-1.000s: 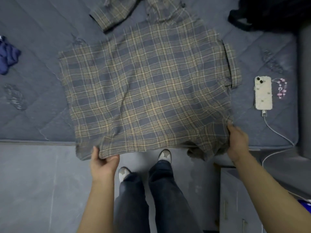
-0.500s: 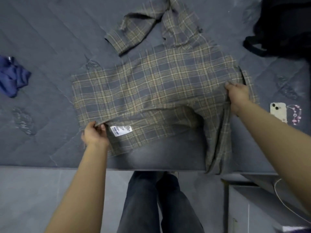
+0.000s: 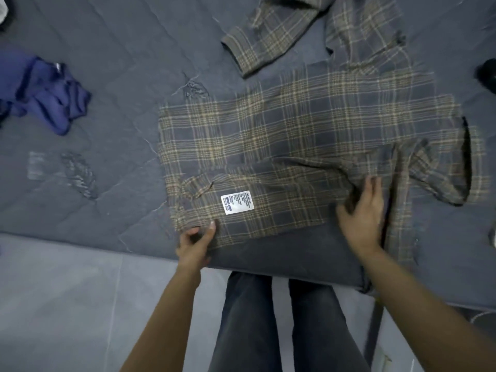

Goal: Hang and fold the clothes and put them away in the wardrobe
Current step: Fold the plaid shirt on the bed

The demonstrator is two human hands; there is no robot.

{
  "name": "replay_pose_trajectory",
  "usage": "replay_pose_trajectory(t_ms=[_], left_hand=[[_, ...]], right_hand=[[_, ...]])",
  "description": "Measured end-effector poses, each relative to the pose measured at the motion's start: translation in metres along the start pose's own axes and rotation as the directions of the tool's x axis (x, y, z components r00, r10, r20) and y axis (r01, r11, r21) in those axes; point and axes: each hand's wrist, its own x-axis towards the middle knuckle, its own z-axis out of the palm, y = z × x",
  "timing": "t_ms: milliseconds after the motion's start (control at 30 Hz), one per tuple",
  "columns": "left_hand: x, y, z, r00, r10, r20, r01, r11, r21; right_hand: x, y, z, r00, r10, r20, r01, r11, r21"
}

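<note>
A grey and tan plaid shirt [image 3: 295, 124] lies spread on the dark grey mattress [image 3: 120, 76]. Its bottom part is folded up over the body, showing the inside with a white care label [image 3: 237, 202]. One sleeve [image 3: 263, 41] stretches off at the top. My left hand [image 3: 196, 242] pinches the near left corner of the folded hem between thumb and fingers. My right hand [image 3: 362, 213] rests on the fold's right end, its fingers curled into bunched cloth. A loose strip of the shirt [image 3: 400, 210] trails down to the mattress edge beside my right wrist.
A crumpled blue garment [image 3: 51, 95] lies at the mattress's left. Something black [image 3: 487, 73] shows at the right edge. My legs in dark jeans [image 3: 273, 323] stand against the mattress edge, on a grey tiled floor [image 3: 67, 304]. A grey cabinet corner [image 3: 402, 353] is at bottom right.
Both hands lifted the shirt's bottom hem off the mattress edge, folded it up over the body, and came back toward me to the fold's near edge. The phone has left view.
</note>
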Motion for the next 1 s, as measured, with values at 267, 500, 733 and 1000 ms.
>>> replay_pose_trajectory(t_ms=[267, 500, 733, 1000], left_hand=[[0.01, 0.007, 0.008, 0.871, 0.396, -0.289, -0.325, 0.908, 0.264], [-0.012, 0.008, 0.018, 0.955, 0.253, -0.156, -0.149, 0.862, 0.485], [-0.081, -0.001, 0.107, 0.881, 0.467, 0.079, -0.469, 0.837, 0.28], [-0.133, -0.046, 0.221, 0.883, 0.084, 0.463, -0.206, 0.954, 0.218]], right_hand=[[0.002, 0.037, -0.002, 0.898, -0.102, 0.427, 0.128, 0.991, -0.031], [0.011, 0.053, -0.057, 0.944, -0.071, 0.322, 0.001, 0.977, 0.213], [0.002, 0.114, -0.084, 0.972, 0.121, 0.203, -0.129, 0.991, 0.027], [0.039, 0.102, -0.074, 0.833, 0.139, 0.536, -0.316, 0.914, 0.254]])
